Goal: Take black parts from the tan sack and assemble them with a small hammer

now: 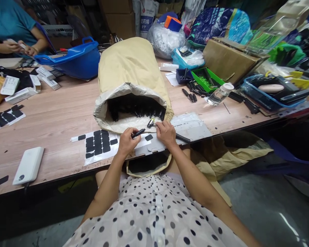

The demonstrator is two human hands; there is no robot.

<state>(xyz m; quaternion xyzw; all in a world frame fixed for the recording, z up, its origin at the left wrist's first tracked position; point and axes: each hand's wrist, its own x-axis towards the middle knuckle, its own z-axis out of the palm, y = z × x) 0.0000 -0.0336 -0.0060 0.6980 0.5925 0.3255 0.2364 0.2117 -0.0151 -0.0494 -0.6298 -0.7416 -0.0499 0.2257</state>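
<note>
My left hand is closed around a slim black pen-like tube, whose tip points right. In my right hand is a small hammer; its metal head with a yellowish face sticks out left of my fingers, and its black handle runs out to the right. Both hands are over a grey flat board at the table's front edge. Just beyond them lies a tan paper sack, its mouth facing me, with many black tubes inside. A sheet of black rounded stickers lies left of my left hand.
A white power bank lies at the left front. Behind are a blue basin, small white boxes and a person handling something. To the right are a green tray, a clear bottle and a cardboard box.
</note>
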